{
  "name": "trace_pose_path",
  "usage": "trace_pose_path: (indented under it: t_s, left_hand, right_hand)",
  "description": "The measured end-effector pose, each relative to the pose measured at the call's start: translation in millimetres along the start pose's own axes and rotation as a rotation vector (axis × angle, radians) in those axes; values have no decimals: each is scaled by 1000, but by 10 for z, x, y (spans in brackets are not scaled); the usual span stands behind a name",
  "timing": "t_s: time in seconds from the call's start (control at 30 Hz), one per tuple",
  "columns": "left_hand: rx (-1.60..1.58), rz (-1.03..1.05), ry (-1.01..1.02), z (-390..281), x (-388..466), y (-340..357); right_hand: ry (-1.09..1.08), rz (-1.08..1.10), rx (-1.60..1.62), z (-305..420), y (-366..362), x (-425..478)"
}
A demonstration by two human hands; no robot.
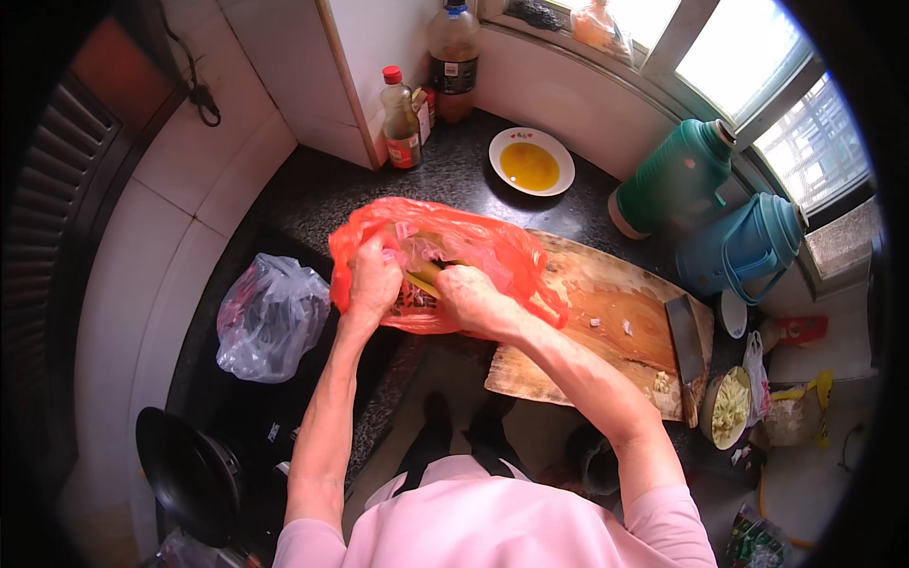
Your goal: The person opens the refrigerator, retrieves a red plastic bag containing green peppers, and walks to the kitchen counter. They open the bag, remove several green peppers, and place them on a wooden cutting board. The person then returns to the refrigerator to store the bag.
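Observation:
A red plastic bag (483, 231) with dark printing is spread open in front of me, over the counter's edge and the near left of the cutting board. My left hand (375, 279) grips its left side, together with some thin clear plastic (426, 248). Inside the mouth of the bag, my right hand (470, 295) has its fingers curled on a yellow-green item (423, 275). Folds of plastic and the fingers hide most of that item, so its kind is unclear. The wooden cutting board (603, 284) lies under my right forearm, bearing small white scraps.
A cleaver (683, 341) rests along the board's right end, beside a bowl of chopped pale-green vegetable (728, 408). Behind stand a plate of yellow liquid (529, 167), bottles (402, 128) and two vacuum flasks (675, 174). Leftward are a clear plastic bag (273, 319) and a black wok (184, 476).

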State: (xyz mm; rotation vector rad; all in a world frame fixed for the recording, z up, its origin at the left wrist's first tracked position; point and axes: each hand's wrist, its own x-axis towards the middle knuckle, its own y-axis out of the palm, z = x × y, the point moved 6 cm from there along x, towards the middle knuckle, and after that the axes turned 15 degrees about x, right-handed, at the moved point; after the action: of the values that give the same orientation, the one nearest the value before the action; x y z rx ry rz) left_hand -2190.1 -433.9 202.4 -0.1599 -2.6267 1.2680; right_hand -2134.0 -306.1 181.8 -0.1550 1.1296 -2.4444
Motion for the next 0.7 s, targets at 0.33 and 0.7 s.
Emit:
trace_pose_path:
  t_s: [0.33,0.7]
  left_hand:
    - [-140,1,-95,16,-312,-83]
    - [-54,-52,77,-47,-277,114]
  right_hand:
    - [248,-362,574,-303,181,10]
    - [328,-330,239,-334,-234,-117]
